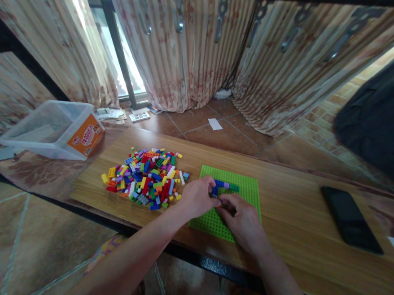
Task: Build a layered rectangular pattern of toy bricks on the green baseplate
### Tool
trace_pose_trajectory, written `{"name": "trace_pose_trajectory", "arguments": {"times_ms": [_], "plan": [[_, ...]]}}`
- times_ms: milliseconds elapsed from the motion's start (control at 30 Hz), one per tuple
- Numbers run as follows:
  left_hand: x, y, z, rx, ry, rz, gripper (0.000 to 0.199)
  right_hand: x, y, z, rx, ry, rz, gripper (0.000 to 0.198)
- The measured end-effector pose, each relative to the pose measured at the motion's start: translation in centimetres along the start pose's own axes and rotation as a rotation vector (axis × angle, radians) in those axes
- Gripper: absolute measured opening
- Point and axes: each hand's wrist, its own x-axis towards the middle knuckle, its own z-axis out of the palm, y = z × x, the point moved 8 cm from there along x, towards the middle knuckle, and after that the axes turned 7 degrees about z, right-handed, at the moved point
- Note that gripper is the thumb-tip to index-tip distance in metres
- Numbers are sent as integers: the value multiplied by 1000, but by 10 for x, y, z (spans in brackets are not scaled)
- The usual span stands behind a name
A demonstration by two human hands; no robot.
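A green studded baseplate (216,225) lies on the wooden board, partly covered by my hands. Near its far side runs a short row of toy bricks: a blue brick (219,183), a purple brick (226,185) and a dark green brick (235,188). More blue shows below the row's left end. My left hand (197,198) reaches over the plate's left edge, fingers bent beside the blue bricks. My right hand (242,217) meets it over the plate, thumb and fingers pinched. Between the fingertips a bit of reddish colour shows, too small and covered to identify.
Left of the plate is a loose pile of colourful bricks (150,180). A clear plastic bin (50,128) with an orange label stands at far left. A black phone (352,219) lies on the wooden board (289,217) at right. Metal hooks (220,21) hang above.
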Motion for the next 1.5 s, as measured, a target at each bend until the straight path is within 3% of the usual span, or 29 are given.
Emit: {"name": "trace_pose_trajectory", "arguments": {"times_ms": [567, 667, 800, 900, 1033, 1500], "plan": [[6, 4, 5, 80, -91, -73, 54, 3, 21, -7, 246, -49, 150, 25], [6, 1, 5, 59, -84, -86, 59, 6, 26, -20, 347, 33, 158, 24], [8, -2, 4, 55, -93, -82, 65, 7, 43, -54, 503, 320, 219, 22], [9, -1, 2, 37, -111, -52, 58, 5, 59, -67, 614, 461, 314, 24], [9, 1, 0, 7, -109, -12, 44, 5, 68, -69, 712, 499, 385, 27], [6, 1, 3, 129, -73, -59, 45, 7, 57, -67, 723, 514, 365, 27]]}}
